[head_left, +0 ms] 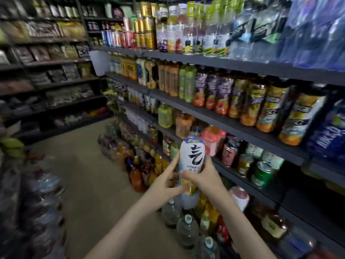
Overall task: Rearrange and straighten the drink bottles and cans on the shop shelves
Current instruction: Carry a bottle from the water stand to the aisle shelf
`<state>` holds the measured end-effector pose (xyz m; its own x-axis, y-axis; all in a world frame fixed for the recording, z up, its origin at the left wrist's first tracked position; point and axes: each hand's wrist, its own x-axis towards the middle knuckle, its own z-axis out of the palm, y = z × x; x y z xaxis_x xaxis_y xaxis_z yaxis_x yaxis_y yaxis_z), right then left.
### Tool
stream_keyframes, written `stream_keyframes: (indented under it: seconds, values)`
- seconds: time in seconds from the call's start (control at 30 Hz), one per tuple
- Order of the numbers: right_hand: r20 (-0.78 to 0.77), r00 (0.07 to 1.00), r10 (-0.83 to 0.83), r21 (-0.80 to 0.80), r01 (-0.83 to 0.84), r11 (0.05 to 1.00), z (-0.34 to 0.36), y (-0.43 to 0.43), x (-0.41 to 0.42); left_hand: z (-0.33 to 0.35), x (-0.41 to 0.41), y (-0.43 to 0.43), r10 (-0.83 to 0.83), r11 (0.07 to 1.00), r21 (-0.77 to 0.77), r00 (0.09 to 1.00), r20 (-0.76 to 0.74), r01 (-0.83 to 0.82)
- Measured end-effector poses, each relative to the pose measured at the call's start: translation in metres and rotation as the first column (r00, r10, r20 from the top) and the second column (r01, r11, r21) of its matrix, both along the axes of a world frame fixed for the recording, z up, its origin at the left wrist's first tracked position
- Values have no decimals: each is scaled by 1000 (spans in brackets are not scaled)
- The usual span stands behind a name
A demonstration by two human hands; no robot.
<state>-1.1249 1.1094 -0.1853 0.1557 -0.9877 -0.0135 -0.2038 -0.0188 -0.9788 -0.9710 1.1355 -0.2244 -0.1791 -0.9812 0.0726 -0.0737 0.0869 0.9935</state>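
Observation:
A white-labelled drink bottle (pixel 192 156) with a large black character stands upright in mid-air in front of the drink shelves (pixel 233 126). My left hand (pixel 169 181) holds its lower left side, the index finger stretched up along the label and the thumb across the yellow lower part. My right hand (pixel 205 179) grips the bottle from the right, fingers curled round its middle. The bottle's cap reaches the level of the pink bottle (pixel 212 140) on the third shelf.
Rows of juice and tea bottles fill the shelves on the right, with cans (pixel 261 174) on a lower shelf. Large water bottles (pixel 186 230) and orange drinks (pixel 136 176) stand on the floor below. Snack shelves (pixel 46 53) line the left wall. Wrapped water packs (pixel 41 202) sit at left.

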Motion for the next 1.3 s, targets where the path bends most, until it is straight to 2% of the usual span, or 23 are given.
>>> stream_keyframes:
  seconds: [0.2,0.33,0.53,0.73,0.97,1.13,1.3]
  values:
    - [50,993,107,11,-108,994,-20,-110,102,-13,97,-88,51,999,-17,997,-54,-52]
    - [102,976,191,25,-195,981,-24,-190,185,-17,175,-154,144,990,-12,989,-24,-144]
    - [114,929,352,55,-360,931,-25,-286,335,-16,314,-229,314,949,-9,949,-12,-314]
    - [139,873,468,54,-479,876,-40,-366,489,-35,468,-306,354,934,-44,935,-11,-354]
    - [129,926,355,77,-366,927,-41,-472,632,-27,628,-428,254,967,-76,938,238,-242]
    - [118,975,188,131,-203,970,-55,-552,677,-22,675,-520,120,993,-55,877,466,-106]
    - [148,986,73,105,-89,990,-79,-634,720,-31,715,-614,38,999,-29,843,536,-27]
